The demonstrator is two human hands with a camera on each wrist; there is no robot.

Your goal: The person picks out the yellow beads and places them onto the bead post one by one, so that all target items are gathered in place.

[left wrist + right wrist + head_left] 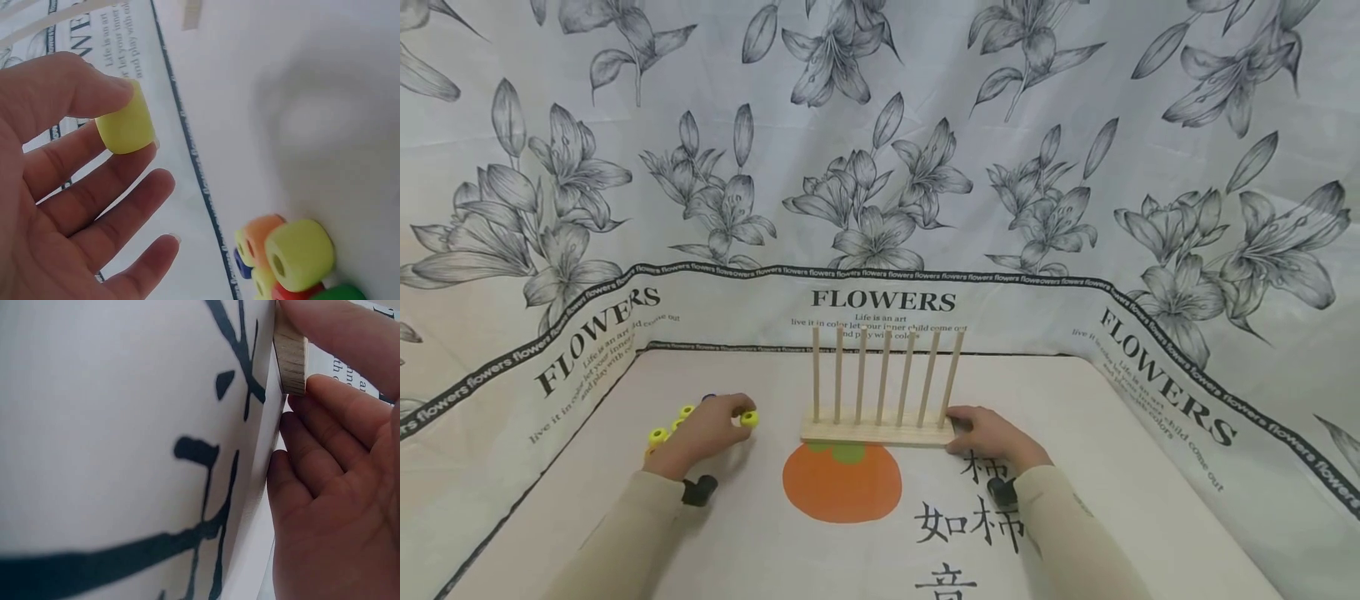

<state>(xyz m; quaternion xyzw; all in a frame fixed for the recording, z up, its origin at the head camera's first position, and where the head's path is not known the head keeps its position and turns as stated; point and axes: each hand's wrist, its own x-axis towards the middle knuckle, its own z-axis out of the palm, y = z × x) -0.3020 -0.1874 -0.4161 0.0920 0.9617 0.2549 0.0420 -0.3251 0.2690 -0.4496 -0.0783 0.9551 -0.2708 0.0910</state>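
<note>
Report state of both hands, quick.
Left hand: closed, pinching a yellow bead.
Right hand: closed, gripping one end of the wooden peg rack.

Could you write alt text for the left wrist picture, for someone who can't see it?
A person's left hand pinches a rounded, cylindrical yellow bead. At lower right, a cluster of yellow, orange, red, green and dark blue beads sits on a pale tabletop.

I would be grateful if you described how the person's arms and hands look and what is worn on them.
Both the left hand and right hand are bare, with no gloves or rings visible. The arms wear long, plain beige sleeves. A small black device sits at each wrist; its finer details are too small to make out.
</note>
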